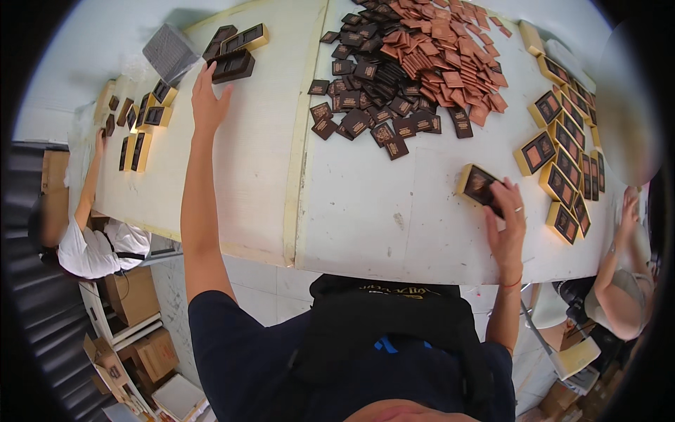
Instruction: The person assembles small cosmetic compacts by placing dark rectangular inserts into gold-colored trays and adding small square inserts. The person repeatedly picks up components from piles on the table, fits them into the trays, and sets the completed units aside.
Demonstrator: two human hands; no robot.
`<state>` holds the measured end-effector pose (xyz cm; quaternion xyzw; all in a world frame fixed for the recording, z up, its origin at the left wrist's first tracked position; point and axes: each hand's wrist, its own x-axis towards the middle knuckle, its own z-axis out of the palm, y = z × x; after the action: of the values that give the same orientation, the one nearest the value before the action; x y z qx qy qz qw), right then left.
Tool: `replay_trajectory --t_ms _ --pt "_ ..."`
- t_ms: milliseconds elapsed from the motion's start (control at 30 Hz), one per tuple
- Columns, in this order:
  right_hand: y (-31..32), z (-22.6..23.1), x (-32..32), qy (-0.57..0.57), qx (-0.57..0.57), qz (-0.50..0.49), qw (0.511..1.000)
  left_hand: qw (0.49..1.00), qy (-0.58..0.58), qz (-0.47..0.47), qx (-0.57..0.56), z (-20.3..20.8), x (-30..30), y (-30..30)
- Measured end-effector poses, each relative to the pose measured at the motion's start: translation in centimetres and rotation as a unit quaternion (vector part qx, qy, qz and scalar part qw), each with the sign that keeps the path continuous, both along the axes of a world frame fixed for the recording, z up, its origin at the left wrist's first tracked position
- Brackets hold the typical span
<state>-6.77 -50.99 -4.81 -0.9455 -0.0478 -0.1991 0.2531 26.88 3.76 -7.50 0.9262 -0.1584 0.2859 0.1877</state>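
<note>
My left hand point(209, 102) reaches far out on the left half of the table, its fingers and thumb apart. Its fingertips are at the near left edge of a dark two-compartment tray point(233, 67); whether they touch it I cannot tell. Behind that tray lie a gold-sided box point(245, 39) and another dark tray point(219, 42). On the right, my right hand point(508, 221) grips the right end of a gold-sided box point(478, 184) with a dark insert. A dark square piece shows in this box; the fingers cover its other end.
Dark square pieces point(373, 105) and copper-coloured ones point(443, 49) are heaped at the back centre. Gold boxes point(562, 165) stand in rows at the right, more point(140, 151) at the left. Clear-wrapped trays point(171, 53) lie at the far left. Co-workers sit at both ends.
</note>
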Motion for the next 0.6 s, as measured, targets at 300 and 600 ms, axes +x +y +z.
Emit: replay_trajectory --t_ms 300,600 --pt "-1.8 -2.7 0.5 -0.017 -0.057 -0.101 0.993 0.925 -0.032 0.340 0.166 -5.0 6.4 21.0" --pt "-2.5 0.0 -0.2 -0.049 -0.031 -0.075 0.996 0.951 0.045 0.305 0.030 -3.7 -4.2 15.0"
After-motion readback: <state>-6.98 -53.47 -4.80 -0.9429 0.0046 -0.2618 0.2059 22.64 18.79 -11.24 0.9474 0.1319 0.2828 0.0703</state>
